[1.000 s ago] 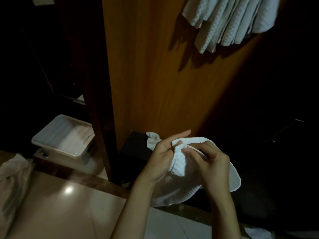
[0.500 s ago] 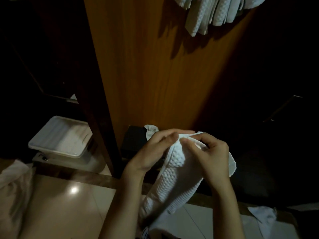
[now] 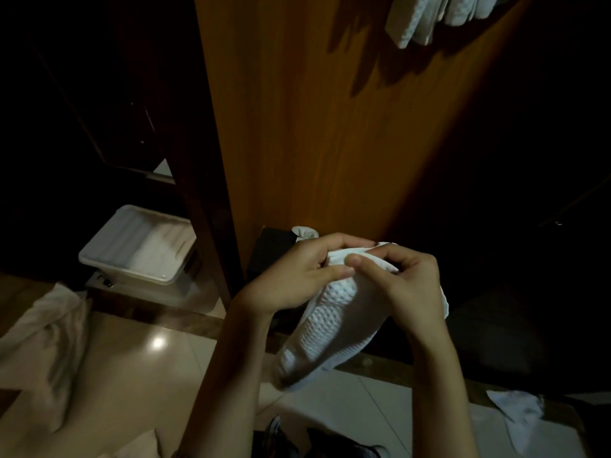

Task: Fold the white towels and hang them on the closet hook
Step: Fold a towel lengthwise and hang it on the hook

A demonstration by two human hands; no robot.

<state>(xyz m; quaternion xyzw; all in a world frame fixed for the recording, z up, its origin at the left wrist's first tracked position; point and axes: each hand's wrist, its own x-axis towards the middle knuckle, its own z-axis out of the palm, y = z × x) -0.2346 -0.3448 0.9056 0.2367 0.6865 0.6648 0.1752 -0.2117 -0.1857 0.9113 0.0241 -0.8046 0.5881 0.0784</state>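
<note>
A white waffle-textured towel (image 3: pixel 330 322) hangs folded between my hands in front of the wooden closet panel (image 3: pixel 317 133). My left hand (image 3: pixel 297 276) pinches its top edge from the left. My right hand (image 3: pixel 406 282) grips the same top edge from the right, thumbs nearly touching. The towel's lower end droops toward the floor. Several white towels (image 3: pixel 429 18) hang at the top of the panel; the hook itself is out of sight.
A white plastic bin (image 3: pixel 139 249) sits on the floor at the left, beside the panel's dark edge. A beige cloth (image 3: pixel 43 338) lies on the glossy tiled floor at lower left. Another white cloth (image 3: pixel 519 408) lies at lower right. A dark box (image 3: pixel 271 252) stands behind my left hand.
My hands have closed together on the towel's top edge and the towel has narrowed into a longer hanging fold. The view has tilted down, so the hanging towels sit higher in frame.
</note>
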